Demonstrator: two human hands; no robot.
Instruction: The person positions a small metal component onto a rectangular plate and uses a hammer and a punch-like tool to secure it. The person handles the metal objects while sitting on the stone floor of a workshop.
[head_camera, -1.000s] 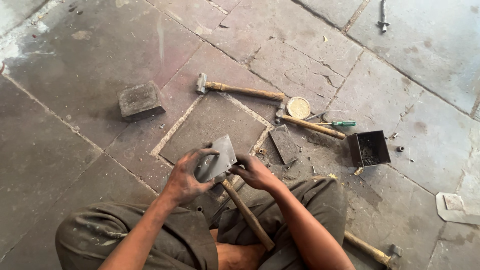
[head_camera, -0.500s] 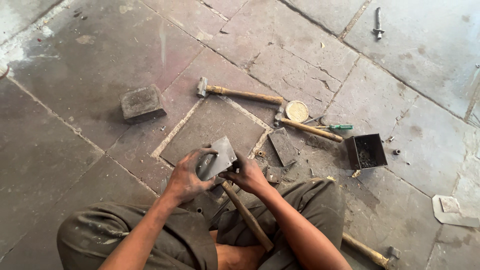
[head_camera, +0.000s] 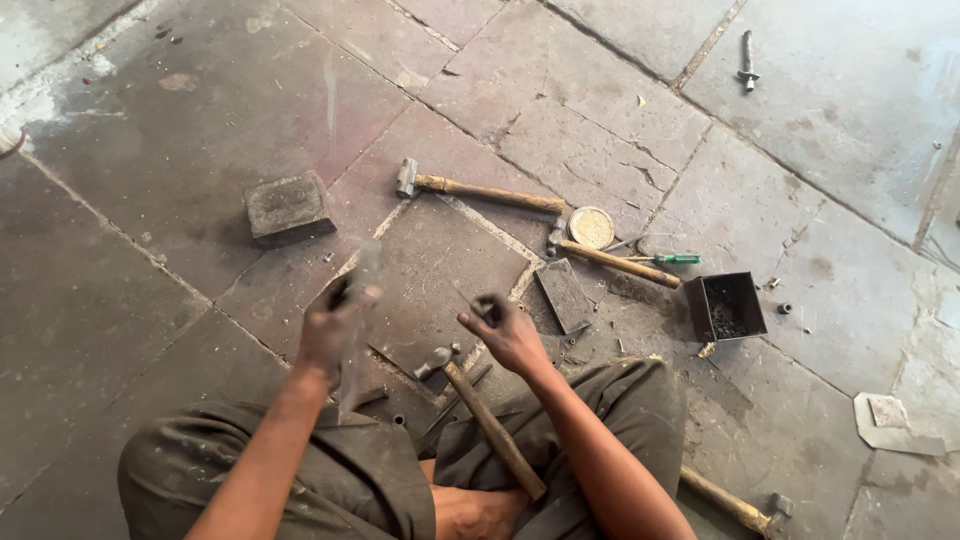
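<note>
Here the left hand (head_camera: 330, 330) grips a grey metal plate (head_camera: 358, 330), which looks blurred and stands on edge; the right hand (head_camera: 510, 335) pinches a small dark piece (head_camera: 488, 307) in its fingertips, just beside the plate; a hammer (head_camera: 485, 420) lies under the right hand, between the knees; two more hammers (head_camera: 480, 190) lie past the hands, near a round tin (head_camera: 591, 227); a flat dark block (head_camera: 565, 295) sits beside the right hand; a black box (head_camera: 725, 307) stands farther to its right; a stone block (head_camera: 289, 207) sits beyond the left hand.

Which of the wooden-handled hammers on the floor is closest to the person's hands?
The wooden-handled hammer lying between the person's knees: its metal head sits just below the right hand. The other hammers lie farther off on the stone floor.
</note>
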